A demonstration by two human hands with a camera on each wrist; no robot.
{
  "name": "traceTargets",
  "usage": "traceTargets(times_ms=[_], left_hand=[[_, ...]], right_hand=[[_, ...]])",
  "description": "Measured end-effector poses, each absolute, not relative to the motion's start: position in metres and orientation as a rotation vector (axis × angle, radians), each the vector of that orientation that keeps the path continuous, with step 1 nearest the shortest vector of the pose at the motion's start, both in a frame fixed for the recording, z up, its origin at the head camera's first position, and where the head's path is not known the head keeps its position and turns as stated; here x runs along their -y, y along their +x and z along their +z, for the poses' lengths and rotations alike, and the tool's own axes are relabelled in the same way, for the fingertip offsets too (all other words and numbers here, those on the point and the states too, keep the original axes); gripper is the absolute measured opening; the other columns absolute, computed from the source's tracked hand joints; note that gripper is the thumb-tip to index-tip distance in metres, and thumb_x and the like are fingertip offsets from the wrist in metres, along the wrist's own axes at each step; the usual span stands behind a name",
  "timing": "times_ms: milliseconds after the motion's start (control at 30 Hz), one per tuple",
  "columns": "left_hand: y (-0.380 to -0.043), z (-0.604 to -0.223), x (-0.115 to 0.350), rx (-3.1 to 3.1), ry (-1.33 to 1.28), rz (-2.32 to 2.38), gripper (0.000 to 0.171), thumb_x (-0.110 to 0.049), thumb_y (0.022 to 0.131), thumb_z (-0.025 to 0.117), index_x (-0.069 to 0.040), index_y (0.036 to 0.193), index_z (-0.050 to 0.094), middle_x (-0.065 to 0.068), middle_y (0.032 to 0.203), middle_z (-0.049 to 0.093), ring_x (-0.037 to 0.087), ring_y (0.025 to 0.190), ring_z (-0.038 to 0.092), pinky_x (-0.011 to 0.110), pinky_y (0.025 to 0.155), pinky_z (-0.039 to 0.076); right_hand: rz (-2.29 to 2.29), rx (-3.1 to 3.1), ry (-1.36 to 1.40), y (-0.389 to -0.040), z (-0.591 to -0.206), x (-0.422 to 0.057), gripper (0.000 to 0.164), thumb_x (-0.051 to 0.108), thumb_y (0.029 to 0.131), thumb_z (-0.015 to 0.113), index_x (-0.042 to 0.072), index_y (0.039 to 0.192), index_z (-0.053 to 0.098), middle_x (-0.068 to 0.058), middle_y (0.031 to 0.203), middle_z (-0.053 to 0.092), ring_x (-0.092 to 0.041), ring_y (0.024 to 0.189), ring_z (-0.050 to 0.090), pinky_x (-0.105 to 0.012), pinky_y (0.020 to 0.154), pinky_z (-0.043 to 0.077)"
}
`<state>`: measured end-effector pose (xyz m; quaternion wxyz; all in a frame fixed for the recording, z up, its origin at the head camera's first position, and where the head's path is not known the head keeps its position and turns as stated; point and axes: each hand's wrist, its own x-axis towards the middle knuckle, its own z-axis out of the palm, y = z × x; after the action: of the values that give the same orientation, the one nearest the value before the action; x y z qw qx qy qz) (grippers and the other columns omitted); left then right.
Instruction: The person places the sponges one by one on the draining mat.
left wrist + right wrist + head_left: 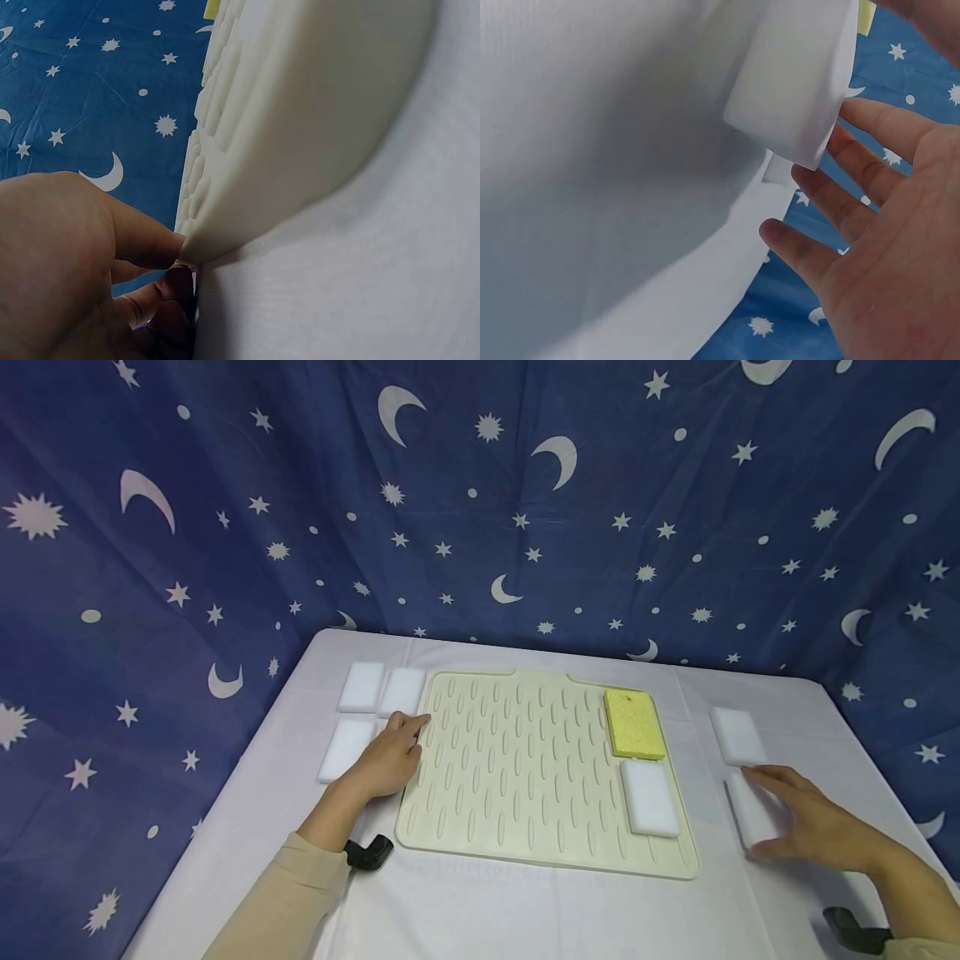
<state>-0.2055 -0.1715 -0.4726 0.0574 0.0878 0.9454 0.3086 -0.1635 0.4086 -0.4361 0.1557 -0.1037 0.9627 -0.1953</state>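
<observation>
My left hand (387, 758) is at the left edge of a cream ridged mat (517, 777), its index finger reaching onto the rim. In the left wrist view the thumb (154, 244) meets the mat's edge, with curled fingers close beside it. At the right of the table my right hand (817, 818) holds a white sponge block (757, 810), thumb at its near end and fingers at its far end. The right wrist view shows the fingers spread along this block (791, 82). On the mat's right side lie a yellow sponge (635, 724) and a white sponge (649, 798).
Left of the mat are three white sponges, one (362, 686) at the back, another (402, 692) beside it, and a third (347, 749) nearer. One more white sponge (737, 736) lies behind the right hand. A blue star-patterned curtain (480, 510) hangs behind the white-clothed table (525, 910).
</observation>
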Motion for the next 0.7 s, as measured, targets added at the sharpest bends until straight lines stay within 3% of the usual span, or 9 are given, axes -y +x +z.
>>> traceTargets(times_ms=[700], left_hand=[[-0.207, -0.474, 0.172, -2.853, 0.246, 0.946, 0.05, -0.015, 0.1, 0.041, -0.014, 0.15, 0.036, 0.007, 0.125, 0.043, 0.021, 0.1, 0.05, 0.039, 0.091, 0.043]], right_hand=[[-0.581, -2.8, -0.403, -0.162, -0.42, -0.384, 0.11, 0.054, 0.062, 0.084, 0.013, 0.15, 0.033, -0.021, 0.147, 0.027, -0.043, 0.127, 0.029, -0.069, 0.095, 0.029]])
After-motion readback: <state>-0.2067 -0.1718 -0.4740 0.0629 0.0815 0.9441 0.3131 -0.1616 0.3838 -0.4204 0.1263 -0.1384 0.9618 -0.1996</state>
